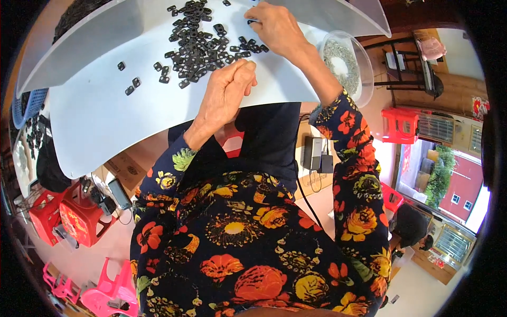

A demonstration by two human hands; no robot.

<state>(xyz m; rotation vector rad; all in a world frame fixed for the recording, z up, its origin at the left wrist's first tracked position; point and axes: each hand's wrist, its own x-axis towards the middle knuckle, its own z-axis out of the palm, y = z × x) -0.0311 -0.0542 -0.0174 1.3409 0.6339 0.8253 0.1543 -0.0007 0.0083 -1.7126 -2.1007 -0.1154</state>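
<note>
A pile of small black plastic parts [198,45], each with round holes, lies on the white tabletop [105,116]. My left hand [227,91] is closed like a fist at the near edge of that pile; its curled fingers hide whatever is inside. Farther off and to the right, my right hand [277,29] bends downward with its fingers pinched. A small black part [254,21] shows at those fingertips. Beside my right forearm stands a clear round tub [365,71] with many tiny silvery metal pieces in it.
Several stray black parts [130,90] lie left of the pile. Grey raised walls [100,50] border the table's far side. A blue basket [29,107] is at the far left. Red stools [84,216] stand on the floor, and another person [412,224] is at lower right.
</note>
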